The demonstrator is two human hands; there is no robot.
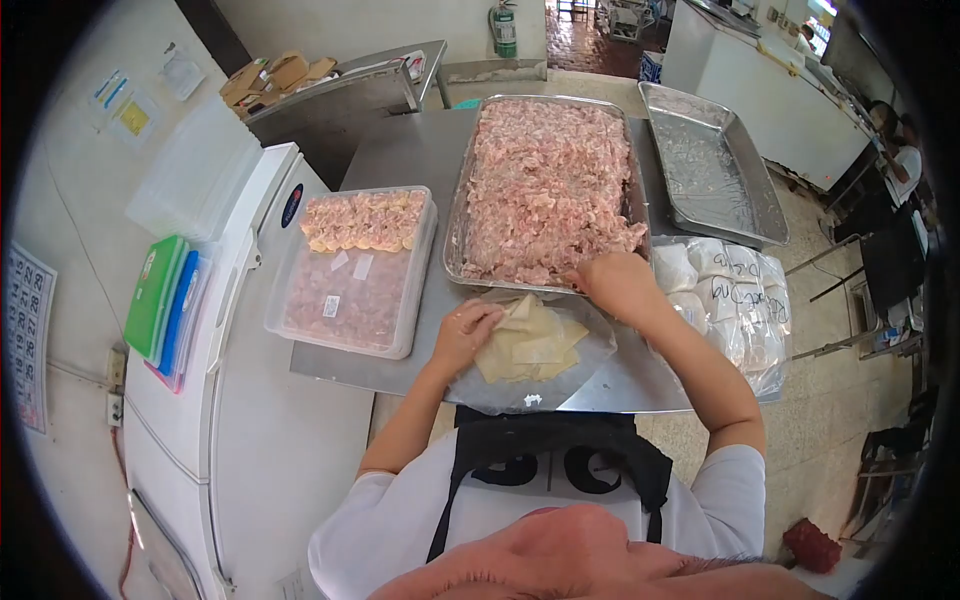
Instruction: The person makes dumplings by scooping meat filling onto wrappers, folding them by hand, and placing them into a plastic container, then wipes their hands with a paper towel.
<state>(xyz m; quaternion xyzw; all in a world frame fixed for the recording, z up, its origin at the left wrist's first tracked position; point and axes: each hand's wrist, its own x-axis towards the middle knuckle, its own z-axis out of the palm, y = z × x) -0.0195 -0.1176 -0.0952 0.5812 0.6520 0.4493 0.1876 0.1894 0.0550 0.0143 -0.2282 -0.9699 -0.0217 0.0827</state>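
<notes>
Ground meat (550,180) fills a large metal tray (455,235) on the steel table. My right hand (618,290) reaches to the tray's near edge, its fingers bent against the meat; what they hold is hidden. Thin yellowish wrapper sheets (535,345) lie in a loose stack on clear plastic just in front of the tray. At the stack's upper left, my left hand (470,330) pinches the edge of a wrapper. A plastic container (425,265) at the left holds rows of filled wrappers (362,222) above a layer covered with plastic.
An empty metal tray (715,170) lies at the right, behind bagged white packs (725,300). The steel table's (400,375) front edge is near my body. A white freezer (250,420) stands left, with green and blue lids (160,300). People sit at the far right.
</notes>
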